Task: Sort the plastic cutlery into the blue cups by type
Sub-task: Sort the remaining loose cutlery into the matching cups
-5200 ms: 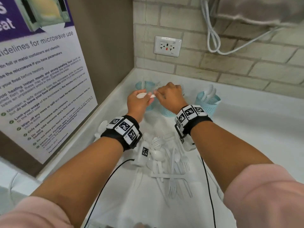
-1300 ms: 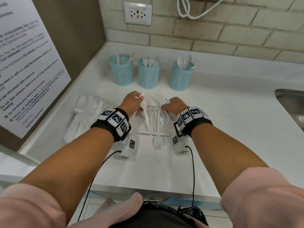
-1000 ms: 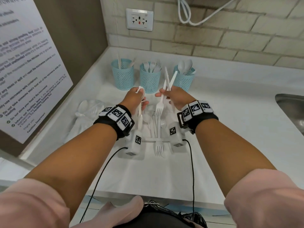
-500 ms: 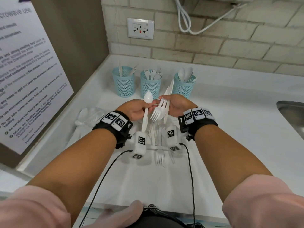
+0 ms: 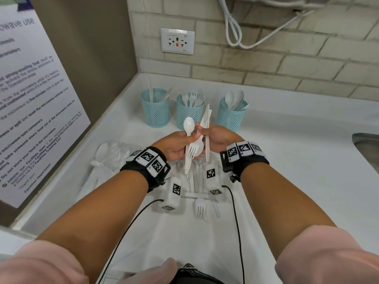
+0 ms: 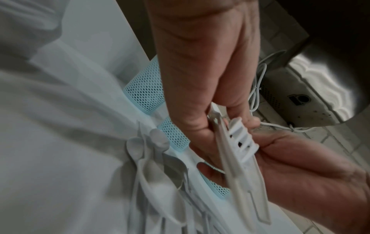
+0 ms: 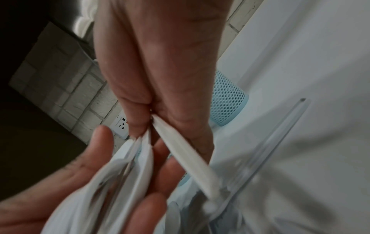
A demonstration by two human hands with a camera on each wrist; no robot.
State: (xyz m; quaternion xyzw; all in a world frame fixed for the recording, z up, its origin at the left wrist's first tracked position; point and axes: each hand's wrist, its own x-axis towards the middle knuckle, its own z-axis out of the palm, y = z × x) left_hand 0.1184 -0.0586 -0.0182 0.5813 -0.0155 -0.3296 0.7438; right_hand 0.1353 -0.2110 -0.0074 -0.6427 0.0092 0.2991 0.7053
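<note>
Above the loose cutlery (image 5: 200, 203) on the near counter (image 5: 297, 181), the left hand (image 5: 174, 147) grips a spoon (image 5: 189, 125) bowl-up while the right hand (image 5: 217, 138) clasps a bundle (image 5: 206, 121) of knives and forks, with three cups (image 5: 189, 113) standing farther back.

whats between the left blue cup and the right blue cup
In the head view, a third blue mesh cup holding white plastic forks stands between the left blue mesh cup and the right blue mesh cup.
</note>
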